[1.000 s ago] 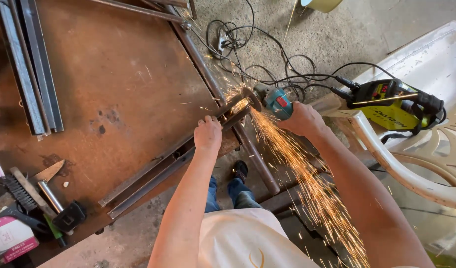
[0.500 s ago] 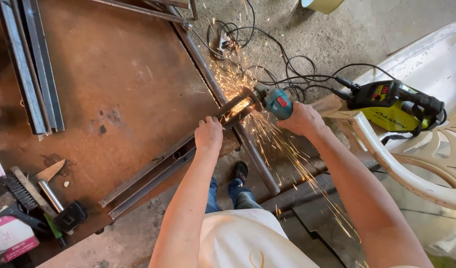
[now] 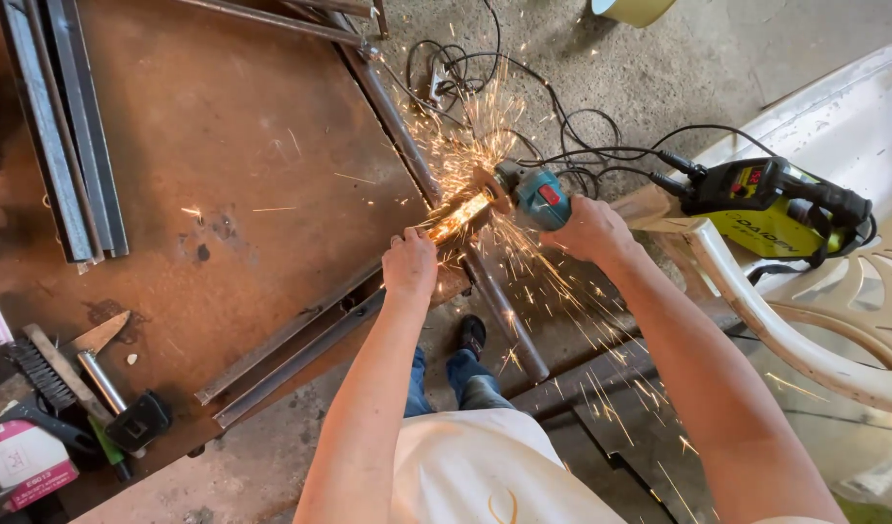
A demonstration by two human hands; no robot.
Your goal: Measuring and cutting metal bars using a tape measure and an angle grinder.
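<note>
Over at the far left we see a stack of steel bars (image 3: pixel 63 126) lying on the rusty worktop (image 3: pixel 232 175), and nearer to us at the left edge a wire brush (image 3: pixel 36 374) and a chipping hammer (image 3: pixel 116 403) beside a pink box (image 3: pixel 24 456). Moving right, two long angle irons (image 3: pixel 300 344) run diagonally along the worktop's near edge, and our left hand (image 3: pixel 410 264) presses down on them, grip wrapped closed over the metal. Just right of that, the steel glows orange where the disc bites, sparks spraying far and near! Our right hand (image 3: pixel 586 228) has its grip clamped shut around the teal angle grinder (image 3: pixel 528 192), disc touching the angle irons' end just beyond the worktop corner. Black cables (image 3: pixel 562 126) tangle on the floor behind, and at the right a yellow-green welding machine (image 3: pixel 771 204) sits on a white plastic chair (image 3: pixel 805 340).
</note>
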